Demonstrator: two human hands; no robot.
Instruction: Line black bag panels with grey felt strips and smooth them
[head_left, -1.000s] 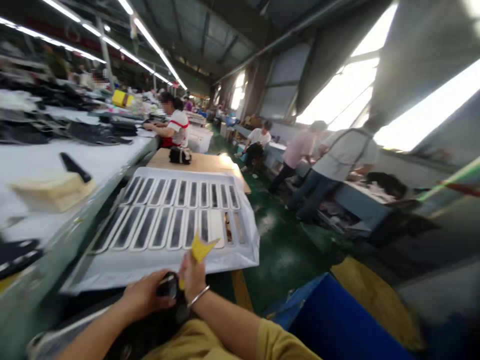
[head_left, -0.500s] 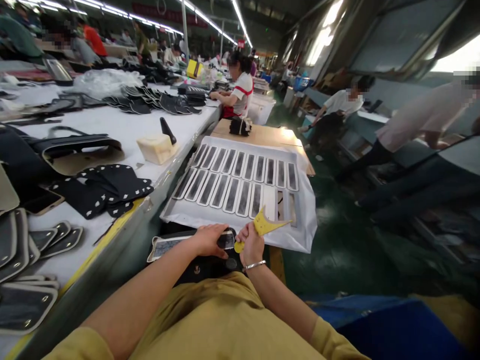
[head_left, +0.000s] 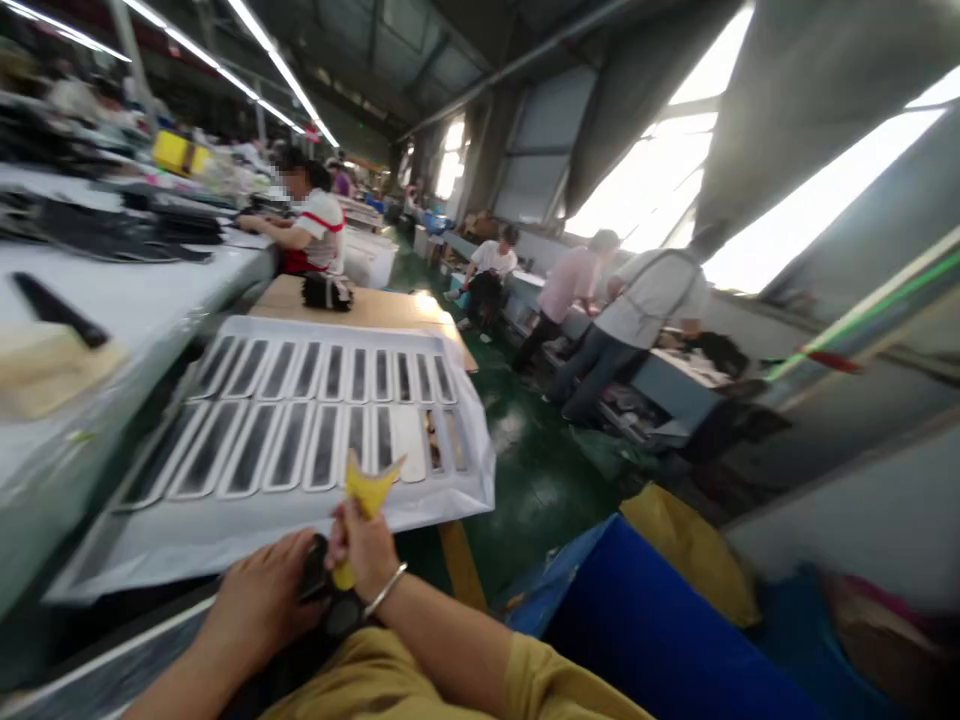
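My right hand (head_left: 365, 548), with a bracelet at the wrist, is closed round the handle of a yellow forked tool (head_left: 365, 492) that points up and away. My left hand (head_left: 259, 602) lies beside it, fingers curled over a dark flat piece (head_left: 315, 570) in my lap. Just beyond both hands sits a white tray (head_left: 247, 520) with two rows of long dark strips (head_left: 300, 400) in white frames.
A white workbench (head_left: 90, 300) runs along the left with a cream block and black-handled tool (head_left: 45, 340). A seated person (head_left: 311, 230) works further up. Several people stand at benches on the right. A blue bin (head_left: 660, 620) sits low right beside a green floor aisle.
The view has swung right, away from the left bench and its black pieces. My hands keep their hold, the yellow tool still upright over the tray's near edge.
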